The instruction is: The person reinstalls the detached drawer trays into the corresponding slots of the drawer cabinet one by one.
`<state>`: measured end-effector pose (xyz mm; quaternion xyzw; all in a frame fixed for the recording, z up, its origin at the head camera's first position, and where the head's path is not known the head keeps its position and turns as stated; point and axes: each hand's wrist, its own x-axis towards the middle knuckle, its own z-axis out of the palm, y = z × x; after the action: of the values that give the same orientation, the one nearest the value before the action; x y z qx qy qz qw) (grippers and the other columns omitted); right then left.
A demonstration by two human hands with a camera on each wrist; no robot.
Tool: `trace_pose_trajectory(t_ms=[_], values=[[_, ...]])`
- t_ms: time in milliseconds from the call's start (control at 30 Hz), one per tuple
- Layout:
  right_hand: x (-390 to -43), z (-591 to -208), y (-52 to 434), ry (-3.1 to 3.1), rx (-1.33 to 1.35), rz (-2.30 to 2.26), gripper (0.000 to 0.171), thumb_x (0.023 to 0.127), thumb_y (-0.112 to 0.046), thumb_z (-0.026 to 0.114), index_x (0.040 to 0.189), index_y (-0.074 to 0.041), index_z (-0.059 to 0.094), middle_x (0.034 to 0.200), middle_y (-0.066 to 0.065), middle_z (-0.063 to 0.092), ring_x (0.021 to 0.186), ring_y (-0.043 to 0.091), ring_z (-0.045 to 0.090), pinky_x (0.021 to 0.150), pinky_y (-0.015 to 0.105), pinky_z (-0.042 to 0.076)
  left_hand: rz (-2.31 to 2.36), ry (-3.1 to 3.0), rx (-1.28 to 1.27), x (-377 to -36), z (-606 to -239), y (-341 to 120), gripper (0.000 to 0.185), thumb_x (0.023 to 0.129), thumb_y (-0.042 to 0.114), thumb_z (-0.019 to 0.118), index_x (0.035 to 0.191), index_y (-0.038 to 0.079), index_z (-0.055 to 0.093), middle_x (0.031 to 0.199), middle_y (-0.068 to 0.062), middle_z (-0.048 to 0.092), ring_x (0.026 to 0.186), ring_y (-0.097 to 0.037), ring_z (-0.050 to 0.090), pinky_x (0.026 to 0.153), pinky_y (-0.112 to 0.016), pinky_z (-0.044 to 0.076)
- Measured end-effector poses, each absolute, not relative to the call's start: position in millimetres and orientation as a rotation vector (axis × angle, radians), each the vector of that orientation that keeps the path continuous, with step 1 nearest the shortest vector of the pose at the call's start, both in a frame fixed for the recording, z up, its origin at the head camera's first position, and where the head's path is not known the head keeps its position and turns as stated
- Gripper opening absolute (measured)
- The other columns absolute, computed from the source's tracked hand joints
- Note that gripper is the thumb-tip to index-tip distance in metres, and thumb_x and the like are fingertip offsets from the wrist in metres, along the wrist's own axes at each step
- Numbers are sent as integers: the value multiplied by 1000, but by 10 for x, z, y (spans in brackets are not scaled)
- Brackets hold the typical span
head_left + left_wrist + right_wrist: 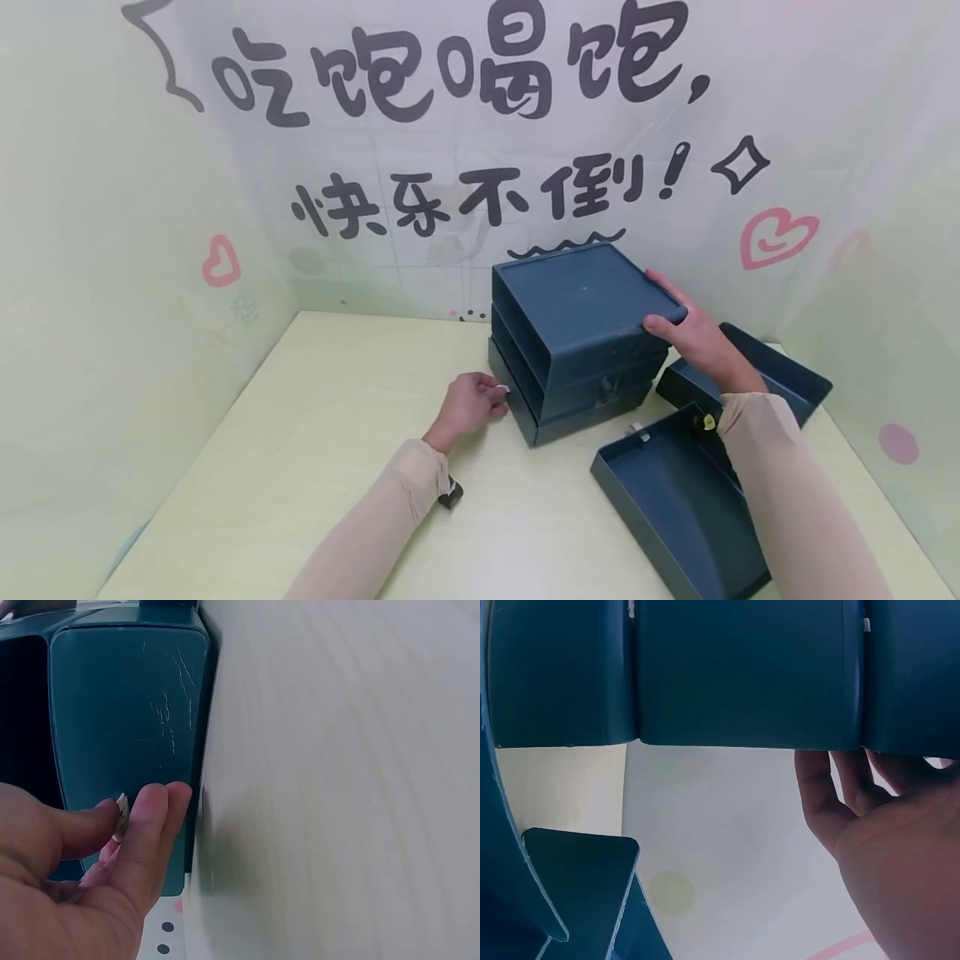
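A dark blue drawer unit stands on the table, its two upper compartments open at the front. In the bottom compartment sits a drawer with a scratched front. My left hand pinches the small pale knob on that drawer front between thumb and fingers. At the unit's right side, my right hand grips the upper edge, its thumb over the top near the corner. In the right wrist view its fingers bend round the unit's edge, with the tips hidden.
A loose blue drawer with a pale knob lies right of the unit, under my right forearm. Another loose drawer lies behind it. A printed wall sheet rises behind the pale table.
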<state>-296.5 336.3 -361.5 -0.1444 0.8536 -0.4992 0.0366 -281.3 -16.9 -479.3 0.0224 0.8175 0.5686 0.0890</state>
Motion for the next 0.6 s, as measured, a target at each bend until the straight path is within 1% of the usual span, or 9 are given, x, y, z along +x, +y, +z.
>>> trace_pose_trajectory(t_ms=[100, 267, 467, 567, 600], values=[[-2965, -3624, 3375, 2626, -439, -1530, 76, 102, -46, 53, 164, -38, 10, 170, 17, 11, 148, 48, 26, 118, 73, 21, 1695, 2431, 70, -2817, -4790, -138, 22, 99, 13, 63, 111, -5, 65, 96, -20, 77, 82, -25, 78, 65, -20, 52], [-2973, -3642, 3378, 2629, -419, -1518, 75, 102, -48, 53, 163, -41, 11, 170, 17, 13, 147, 47, 27, 118, 72, 21, 1694, 2438, 62, -2814, -4788, -124, 22, 99, 14, 63, 110, -5, 66, 94, -19, 78, 81, -24, 78, 65, -19, 51], [-2972, -3629, 3372, 2625, -381, -1495, 73, 101, -50, 52, 161, -49, 10, 171, 15, 9, 149, 48, 24, 117, 74, 20, 1702, 2437, 42, -2824, -4781, -116, 22, 99, 15, 63, 110, -5, 67, 93, -20, 78, 79, -23, 78, 66, -19, 50], [-2954, -3622, 3378, 2626, -370, -1495, 73, 101, -49, 51, 161, -48, 10, 172, 15, 9, 149, 48, 23, 117, 75, 20, 1713, 2425, 39, -2839, -4796, -105, 22, 99, 15, 64, 110, -5, 67, 93, -19, 78, 78, -21, 77, 65, -20, 51], [-2948, -3619, 3380, 2628, -370, -1497, 73, 101, -49, 51, 162, -47, 10, 172, 14, 8, 149, 48, 23, 117, 75, 20, 1718, 2421, 43, -2845, -4803, -99, 22, 99, 14, 63, 110, -5, 66, 92, -19, 78, 77, -20, 77, 65, -20, 51]])
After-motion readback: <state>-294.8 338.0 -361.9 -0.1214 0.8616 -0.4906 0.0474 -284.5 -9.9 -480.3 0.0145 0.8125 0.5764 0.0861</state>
